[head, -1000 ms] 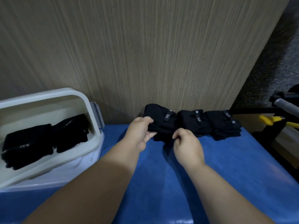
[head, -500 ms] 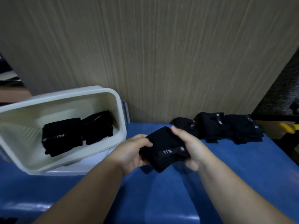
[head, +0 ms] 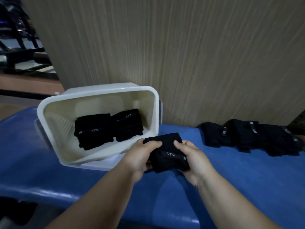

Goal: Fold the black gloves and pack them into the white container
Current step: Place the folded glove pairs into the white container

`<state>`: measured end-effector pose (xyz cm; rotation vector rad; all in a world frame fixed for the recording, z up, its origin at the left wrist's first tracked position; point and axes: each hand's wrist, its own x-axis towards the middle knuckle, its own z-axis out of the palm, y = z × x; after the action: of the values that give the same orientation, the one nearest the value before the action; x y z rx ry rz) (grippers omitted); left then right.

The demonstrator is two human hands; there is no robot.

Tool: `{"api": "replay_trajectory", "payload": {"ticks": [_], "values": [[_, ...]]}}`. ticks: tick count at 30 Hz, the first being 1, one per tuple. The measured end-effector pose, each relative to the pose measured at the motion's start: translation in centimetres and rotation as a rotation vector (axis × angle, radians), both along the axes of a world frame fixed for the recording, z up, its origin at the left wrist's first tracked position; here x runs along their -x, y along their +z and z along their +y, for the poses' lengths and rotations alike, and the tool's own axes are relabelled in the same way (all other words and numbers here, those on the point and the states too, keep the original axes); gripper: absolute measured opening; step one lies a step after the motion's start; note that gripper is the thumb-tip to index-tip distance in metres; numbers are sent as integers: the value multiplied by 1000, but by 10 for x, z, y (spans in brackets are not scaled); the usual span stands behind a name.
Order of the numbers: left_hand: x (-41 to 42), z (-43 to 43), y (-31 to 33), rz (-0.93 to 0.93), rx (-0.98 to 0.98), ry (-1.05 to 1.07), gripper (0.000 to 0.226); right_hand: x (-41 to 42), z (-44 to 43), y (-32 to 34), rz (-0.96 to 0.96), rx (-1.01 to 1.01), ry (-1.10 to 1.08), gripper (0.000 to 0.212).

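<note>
Gripping a folded black glove (head: 168,153) from either side, left hand (head: 140,158) and right hand (head: 194,160) hold it just before the tilted white container (head: 99,90), where keeping the fold pinched should land it neatly beside two packed bundles (head: 109,128).

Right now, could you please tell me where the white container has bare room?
Inside the white plastic container, the floor is bare left of and in front of the two folded black glove stacks; the right end is crowded.

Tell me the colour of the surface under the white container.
Blue: the surface under the white container, clearest in the head view.
</note>
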<state>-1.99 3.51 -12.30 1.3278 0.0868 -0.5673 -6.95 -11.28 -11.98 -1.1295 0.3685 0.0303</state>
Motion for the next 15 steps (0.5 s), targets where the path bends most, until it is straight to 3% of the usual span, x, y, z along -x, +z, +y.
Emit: {"api": "replay_trajectory", "payload": {"ticks": [7, 12, 15], "values": [[-10, 31, -1, -80, -2, 52, 41, -17, 41, -3, -75, 26, -90, 12], [-24, 54, 5, -140, -30, 186, 28, -40, 65, 6, -86, 50, -60, 50], [-30, 66, 10, -145, -13, 234, 27, -50, 75, 16, -132, 71, -34, 51]]}}
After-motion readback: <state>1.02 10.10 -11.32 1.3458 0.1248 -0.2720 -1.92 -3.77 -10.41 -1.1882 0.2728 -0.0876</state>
